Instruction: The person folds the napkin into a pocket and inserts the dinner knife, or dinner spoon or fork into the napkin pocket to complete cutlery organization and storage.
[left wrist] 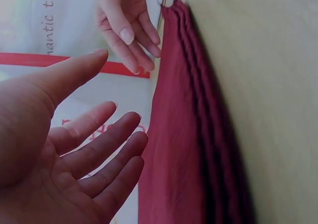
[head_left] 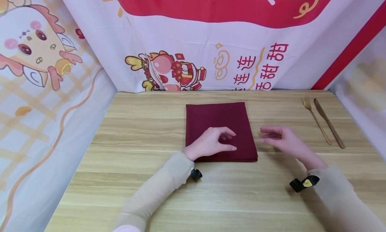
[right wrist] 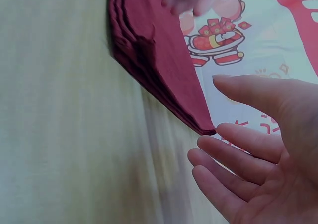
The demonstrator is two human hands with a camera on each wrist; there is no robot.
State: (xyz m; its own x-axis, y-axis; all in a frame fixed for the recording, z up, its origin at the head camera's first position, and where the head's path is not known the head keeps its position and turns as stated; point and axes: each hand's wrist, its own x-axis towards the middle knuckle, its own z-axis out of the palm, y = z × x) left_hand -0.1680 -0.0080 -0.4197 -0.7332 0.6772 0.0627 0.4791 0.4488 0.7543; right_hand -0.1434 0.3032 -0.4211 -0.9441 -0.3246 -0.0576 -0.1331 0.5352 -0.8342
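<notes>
A dark red cloth (head_left: 217,116), folded into a layered rectangle, lies flat on the wooden table. Over its lower middle hovers my left hand (head_left: 212,141), thumb and fingers apart with nothing between them. In the left wrist view, that hand (left wrist: 84,159) is clear of the folded cloth (left wrist: 174,134), whose stacked edges show. To the right of the cloth my right hand (head_left: 278,138) is held above the table, slightly blurred and holding nothing. The right wrist view shows this hand (right wrist: 253,159) with loosely spread fingers near a corner of the cloth (right wrist: 164,60).
A gold fork (head_left: 316,121) and a gold knife (head_left: 328,123) lie side by side at the table's right. Printed fabric (head_left: 187,34) hangs along the back edge, and more printed cloth (head_left: 45,101) covers the left side. The wooden tabletop (head_left: 144,124) extends around the cloth.
</notes>
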